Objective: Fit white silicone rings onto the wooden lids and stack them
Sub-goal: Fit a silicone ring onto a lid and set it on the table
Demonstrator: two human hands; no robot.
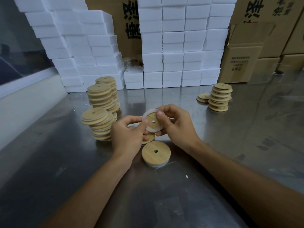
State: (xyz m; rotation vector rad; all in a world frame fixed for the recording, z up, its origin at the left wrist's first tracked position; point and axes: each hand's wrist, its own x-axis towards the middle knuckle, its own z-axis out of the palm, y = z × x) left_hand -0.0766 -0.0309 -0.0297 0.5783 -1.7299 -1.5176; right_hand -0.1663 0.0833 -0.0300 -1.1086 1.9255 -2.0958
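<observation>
Both my hands hold one round wooden lid (153, 123) tilted up above the table, its small centre hole facing me. A white silicone ring (148, 128) runs around its rim. My left hand (128, 134) pinches the lid's left edge with thumb on the ring. My right hand (176, 122) grips the right edge, thumb pressed on the top. Below them a ringed lid (155, 153) lies flat on the steel table, with another lid (149, 139) partly hidden under my left hand.
Leaning stacks of ringed lids (100, 111) stand left of my hands. A stack of bare lids (220, 97) and a low pair (203, 97) sit at the right. White foam blocks (172, 46) and cardboard boxes (241, 63) wall the table's back.
</observation>
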